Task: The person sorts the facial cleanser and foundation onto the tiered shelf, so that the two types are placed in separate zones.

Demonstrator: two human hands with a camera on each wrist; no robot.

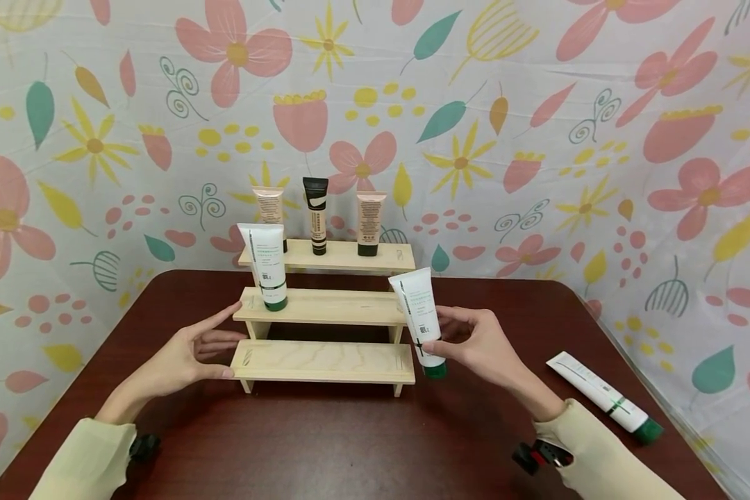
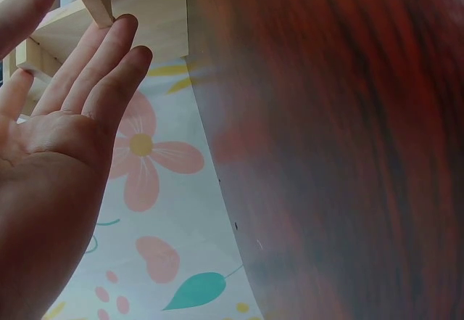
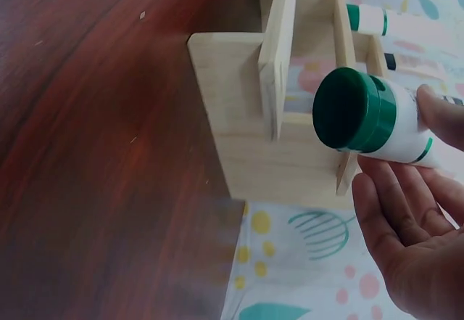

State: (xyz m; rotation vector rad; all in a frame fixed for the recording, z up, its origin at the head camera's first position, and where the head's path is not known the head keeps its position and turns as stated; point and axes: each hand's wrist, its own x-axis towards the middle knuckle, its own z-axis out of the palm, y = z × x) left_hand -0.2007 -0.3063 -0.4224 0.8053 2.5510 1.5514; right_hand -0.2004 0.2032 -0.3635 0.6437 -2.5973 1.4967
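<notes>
Between its thumb and fingers, my right hand (image 1: 478,345) grips a white tube with a green cap (image 1: 421,316), cap down and leaning slightly, at the right end of a wooden tiered stand (image 1: 325,361). In the right wrist view its green cap (image 3: 355,111) points toward the camera, beside the stand's side panel. My left hand (image 1: 178,354) touches the stand's left end, thumb at the lowest step and a forefinger at the middle one. Its fingertips show against the wood in the left wrist view. A similar white tube (image 1: 267,267) stands on the middle step's left end.
On the top step stand two beige tubes, one at right (image 1: 369,222) and one at left (image 1: 269,203), with a black tube (image 1: 317,215) between them. Another white tube (image 1: 603,392) lies on the dark table (image 1: 350,444) at right. A floral cloth (image 1: 537,139) hangs behind.
</notes>
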